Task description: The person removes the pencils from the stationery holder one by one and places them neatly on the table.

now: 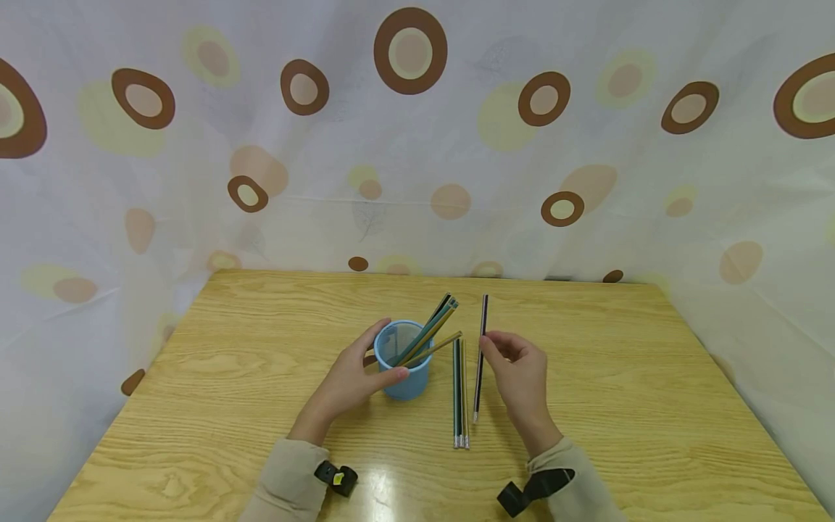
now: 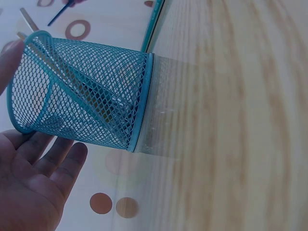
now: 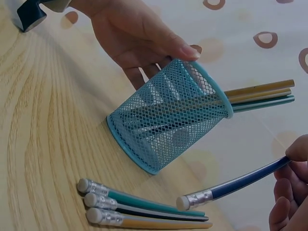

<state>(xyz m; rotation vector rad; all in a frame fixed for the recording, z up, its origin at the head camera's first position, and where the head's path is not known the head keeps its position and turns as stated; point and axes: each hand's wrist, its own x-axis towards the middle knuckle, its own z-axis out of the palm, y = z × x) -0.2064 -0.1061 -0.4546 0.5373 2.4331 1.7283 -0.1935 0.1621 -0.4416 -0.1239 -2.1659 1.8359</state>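
Observation:
A light blue mesh pencil cup [image 1: 406, 386] stands upright on the table, with my left hand [image 1: 349, 380] around its left side. The thumb lies at the near rim and the fingers go round the far side. Several pencils [image 3: 262, 90], green, gold and dark, lean in the cup with their ends out over the right rim. My right hand [image 1: 525, 373] pinches a dark blue pencil [image 3: 250, 179] between thumb and fingers, its white eraser end toward me. Just left of that pencil, a green pencil [image 3: 144, 198], a black pencil [image 3: 139, 211] and a yellow pencil [image 3: 154, 222] lie side by side.
The wood-grain table [image 1: 261, 391] reaches back to a white curtain [image 1: 339, 217] printed with brown and yellow ovals, which also hangs along both sides. Each sleeve carries a black strap device, one at the left wrist [image 1: 335, 477] and one at the right [image 1: 535, 491].

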